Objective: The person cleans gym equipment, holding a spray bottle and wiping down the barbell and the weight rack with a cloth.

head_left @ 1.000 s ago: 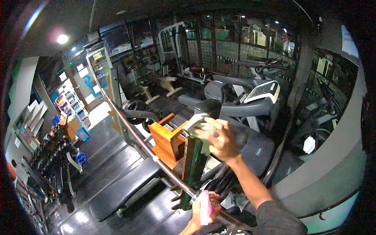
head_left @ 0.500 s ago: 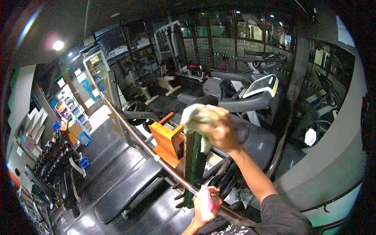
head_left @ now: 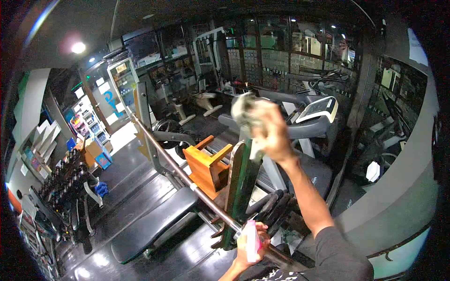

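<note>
My right hand (head_left: 272,129) is blurred by motion and grips a pale grey cloth (head_left: 244,112) above the top of a dark upright post (head_left: 243,182). Part of the cloth hangs down beside the post's upper end. Low in the view, my left hand (head_left: 248,246) is wrapped round a white and pink bottle (head_left: 253,241), close to the long metal barbell (head_left: 173,166). The barbell runs diagonally past the post, near its hooks. Some fingers of my left hand are hidden by the bottle.
A padded black bench (head_left: 154,225) lies under the barbell. Behind the post are an orange wooden stool (head_left: 206,168) and a treadmill with a console (head_left: 316,110). A dumbbell rack (head_left: 65,187) and cardboard box (head_left: 93,147) stand at the left.
My right hand and the cloth have risen off the post's top and shifted slightly right. My left hand still holds the bottle. The whole view has shifted a little.
</note>
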Tool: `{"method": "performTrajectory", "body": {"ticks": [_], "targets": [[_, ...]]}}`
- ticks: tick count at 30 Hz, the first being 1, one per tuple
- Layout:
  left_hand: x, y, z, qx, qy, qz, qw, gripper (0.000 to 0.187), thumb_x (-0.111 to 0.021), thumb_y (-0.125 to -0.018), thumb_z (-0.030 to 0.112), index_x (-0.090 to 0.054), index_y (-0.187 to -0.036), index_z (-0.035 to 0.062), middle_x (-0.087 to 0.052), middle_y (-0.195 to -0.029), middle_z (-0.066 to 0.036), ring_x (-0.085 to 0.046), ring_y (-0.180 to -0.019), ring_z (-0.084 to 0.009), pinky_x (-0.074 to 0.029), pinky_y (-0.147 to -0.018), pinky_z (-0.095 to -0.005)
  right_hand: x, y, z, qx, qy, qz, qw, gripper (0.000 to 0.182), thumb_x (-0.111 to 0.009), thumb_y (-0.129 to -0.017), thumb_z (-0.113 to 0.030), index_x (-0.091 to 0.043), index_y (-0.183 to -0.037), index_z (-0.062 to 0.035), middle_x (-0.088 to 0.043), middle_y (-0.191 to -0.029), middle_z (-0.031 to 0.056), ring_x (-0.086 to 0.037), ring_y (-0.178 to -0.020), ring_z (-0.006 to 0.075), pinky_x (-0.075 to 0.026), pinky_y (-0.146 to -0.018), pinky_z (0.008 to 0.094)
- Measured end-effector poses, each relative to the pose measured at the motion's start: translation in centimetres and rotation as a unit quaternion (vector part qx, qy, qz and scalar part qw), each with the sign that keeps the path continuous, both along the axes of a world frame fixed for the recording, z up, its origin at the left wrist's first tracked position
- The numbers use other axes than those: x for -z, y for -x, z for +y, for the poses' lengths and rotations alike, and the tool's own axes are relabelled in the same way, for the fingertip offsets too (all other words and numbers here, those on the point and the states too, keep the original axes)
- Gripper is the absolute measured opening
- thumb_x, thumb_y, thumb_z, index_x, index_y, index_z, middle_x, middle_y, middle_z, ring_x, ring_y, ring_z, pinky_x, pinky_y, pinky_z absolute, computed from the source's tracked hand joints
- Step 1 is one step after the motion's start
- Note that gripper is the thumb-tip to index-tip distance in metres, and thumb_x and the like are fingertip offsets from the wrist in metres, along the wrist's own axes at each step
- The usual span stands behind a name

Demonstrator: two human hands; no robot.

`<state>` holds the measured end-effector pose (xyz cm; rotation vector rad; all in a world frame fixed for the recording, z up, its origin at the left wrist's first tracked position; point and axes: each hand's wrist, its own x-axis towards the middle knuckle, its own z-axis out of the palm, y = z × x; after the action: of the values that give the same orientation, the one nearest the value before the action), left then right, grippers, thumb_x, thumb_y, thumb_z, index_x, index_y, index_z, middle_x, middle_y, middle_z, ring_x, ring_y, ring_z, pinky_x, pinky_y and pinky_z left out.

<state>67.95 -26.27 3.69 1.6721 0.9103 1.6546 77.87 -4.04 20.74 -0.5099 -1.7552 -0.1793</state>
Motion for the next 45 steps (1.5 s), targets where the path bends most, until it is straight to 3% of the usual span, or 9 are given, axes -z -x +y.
{"method": "performTrajectory", "body": {"ticks": [12,14,19,22,31,36,38,42,45], "targets": [[-0.2,-0.3,0.0,0.031,0.033,-0.026,0.999,0.047,-0.062,-0.067,-0.012,-0.045,-0.11,-0.0041,-0.059,-0.094,-0.013,-0.061,-0.065,-0.0159,-0.048,-0.061,-0.0263,-1.0,-4.8,6.2,-0.127,0.405,-0.092,0.901,0.027,-0.052,-0.091,-0.023,-0.06,-0.108,-0.004,-0.062,-0.081,0.0063,-0.055,-0.074,0.0135,-0.045,-0.067,0.0281],[0.1,-0.2,0.1,0.016,-0.003,-0.038,0.999,0.046,-0.062,-0.067,-0.012,-0.045,-0.109,-0.0039,-0.059,-0.095,-0.013,-0.061,-0.065,-0.0155,-0.049,-0.062,-0.0257,-1.6,-5.7,6.9,0.022,0.354,-0.231,0.906,0.027,-0.052,-0.09,-0.023,-0.059,-0.11,-0.0064,-0.064,-0.091,0.013,-0.061,-0.079,0.0229,-0.047,-0.071,0.0331],[0.0,-0.1,0.4,0.037,0.032,-0.047,0.998,0.045,-0.063,-0.069,-0.01,-0.046,-0.11,-0.0034,-0.059,-0.094,-0.012,-0.06,-0.066,-0.0147,-0.048,-0.062,-0.0254,-3.4,-2.7,1.8,-0.018,0.145,0.017,0.989,0.023,-0.056,-0.088,-0.018,-0.057,-0.102,-0.0001,-0.061,-0.096,0.0123,-0.06,-0.089,0.0197,-0.046,-0.077,0.0297],[-0.7,0.2,0.4,0.05,0.06,0.015,0.997,0.045,-0.063,-0.07,-0.01,-0.046,-0.11,-0.0029,-0.059,-0.094,-0.011,-0.06,-0.067,-0.0148,-0.048,-0.062,-0.026,-2.4,0.2,0.9,-0.029,0.02,-0.18,0.983,0.022,-0.059,-0.081,-0.023,-0.062,-0.097,-0.007,-0.06,-0.091,0.014,-0.059,-0.083,0.0337,-0.048,-0.076,0.0368],[-1.4,0.1,0.1,0.034,0.058,0.019,0.998,0.042,-0.066,-0.069,-0.007,-0.048,-0.108,-0.0026,-0.059,-0.095,-0.011,-0.06,-0.068,-0.0149,-0.048,-0.064,-0.0268,-1.6,-2.0,6.3,-0.141,0.282,-0.111,0.942,0.031,-0.053,-0.088,-0.025,-0.061,-0.107,-0.0019,-0.064,-0.097,0.0085,-0.061,-0.083,0.0197,-0.048,-0.074,0.0314],[-0.4,-0.2,0.3,0.039,0.079,-0.008,0.996,0.041,-0.066,-0.07,-0.006,-0.049,-0.107,-0.0019,-0.058,-0.095,-0.01,-0.058,-0.068,-0.0139,-0.048,-0.065,-0.0263,3.8,-2.5,6.0,-0.193,0.431,0.235,0.849,0.042,-0.05,-0.094,-0.028,-0.046,-0.128,-0.004,-0.058,-0.104,0.0031,-0.052,-0.088,0.0058,-0.042,-0.077,0.0206],[-1.5,-0.2,0.3,0.032,0.07,0.006,0.997,0.041,-0.067,-0.07,-0.006,-0.05,-0.106,-0.0012,-0.057,-0.091,-0.008,-0.057,-0.068,-0.0128,-0.048,-0.064,-0.0254,11.4,-3.5,9.1,-0.123,0.457,0.258,0.842,0.051,-0.049,-0.094,-0.035,-0.04,-0.132,-0.002,-0.056,-0.103,0.0003,-0.051,-0.082,0.007,-0.043,-0.073,0.0226],[-1.7,-0.1,0.5,0.019,0.054,0.014,0.998,0.039,-0.068,-0.072,-0.001,-0.05,-0.107,-0.0003,-0.056,-0.087,-0.006,-0.056,-0.067,-0.0116,-0.047,-0.061,-0.0247,21.4,0.0,4.8,-0.219,0.446,0.29,0.818,0.06,-0.047,-0.093,-0.04,-0.031,-0.137,-0.0013,-0.037,-0.138,0.0189,-0.033,-0.129,0.0284,-0.025,-0.106,0.0333],[-1.6,-0.4,0.7,0.028,0.053,-0.006,0.998,0.038,-0.067,-0.073,0.0,-0.05,-0.107,-0.0001,-0.056,-0.083,-0.005,-0.056,-0.066,-0.0109,-0.046,-0.06,-0.024,25.6,-0.6,0.8,-0.057,0.548,0.183,0.814,0.061,-0.048,-0.093,-0.038,-0.03,-0.137,-0.0005,-0.038,-0.138,0.0173,-0.034,-0.128,0.0224,-0.026,-0.105,0.0303]]}}
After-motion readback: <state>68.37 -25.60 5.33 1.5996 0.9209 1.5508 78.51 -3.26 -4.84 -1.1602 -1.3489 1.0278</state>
